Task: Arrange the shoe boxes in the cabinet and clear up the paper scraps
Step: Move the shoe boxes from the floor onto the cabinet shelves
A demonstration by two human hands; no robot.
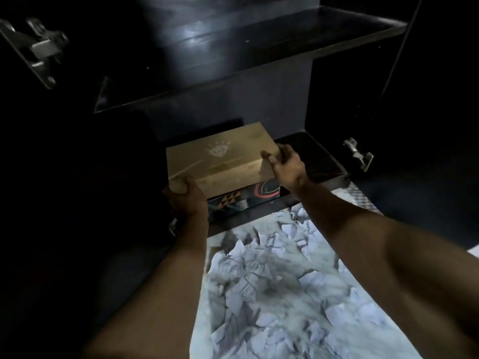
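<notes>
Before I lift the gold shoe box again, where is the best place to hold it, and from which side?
Probably by its two short ends, one hand from each side. The gold shoe box lies flat on the patterned box, its long side facing you; the left hand and the right hand already hold its near corners.

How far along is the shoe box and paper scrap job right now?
Done: a patterned dark shoe box sits on the cabinet's bottom shelf. In hand: left hand and right hand grip a tan cardboard shoe box atop it. Left: white paper scraps cover the floor.

dark cabinet shelf (318, 161), patterned box (246, 200); floor (363, 200), paper scraps (272, 281)
</notes>
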